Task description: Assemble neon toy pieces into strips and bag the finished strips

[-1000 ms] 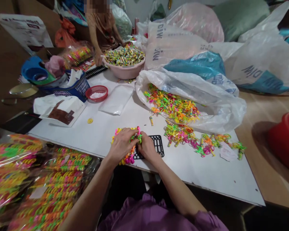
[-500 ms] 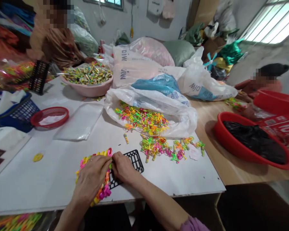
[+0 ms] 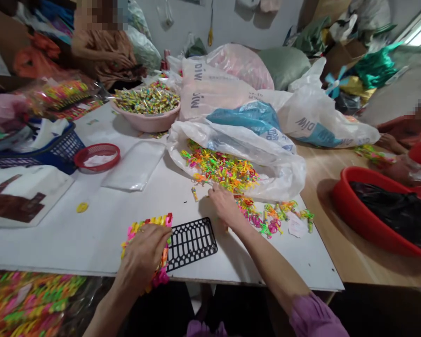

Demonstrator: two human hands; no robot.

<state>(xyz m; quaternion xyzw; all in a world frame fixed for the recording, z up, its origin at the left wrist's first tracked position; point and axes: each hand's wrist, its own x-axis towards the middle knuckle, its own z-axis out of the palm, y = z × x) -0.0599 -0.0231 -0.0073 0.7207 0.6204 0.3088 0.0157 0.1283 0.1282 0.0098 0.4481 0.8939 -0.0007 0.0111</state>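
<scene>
My left hand [image 3: 143, 250] is closed over a row of bright plastic toys [image 3: 161, 277] packed on the left part of a black plastic rack [image 3: 192, 243]. The rack's right part shows bare slots. My right hand [image 3: 226, 206], fingers stretched forward, is at the left end of the loose colourful toys [image 3: 268, 222] on the table. Its fingertips are close to the toys spilling out of an open white sack [image 3: 287, 171]; no held item shows in it. Left of these fingertips lies a small printed tube [image 3: 195, 194].
Flat clear plastic bags [image 3: 135, 166], a red basket [image 3: 112, 164] and a yellow disc [image 3: 82, 207] lie on the left. Behind stands a pink basin [image 3: 147, 121] of small printed pieces. A red tub [image 3: 340, 196] stands right. Two other people sit farther back.
My right hand has left the rack and moved forward and right to the loose toys. My left hand has stayed on the packed toys. The view has shifted left.
</scene>
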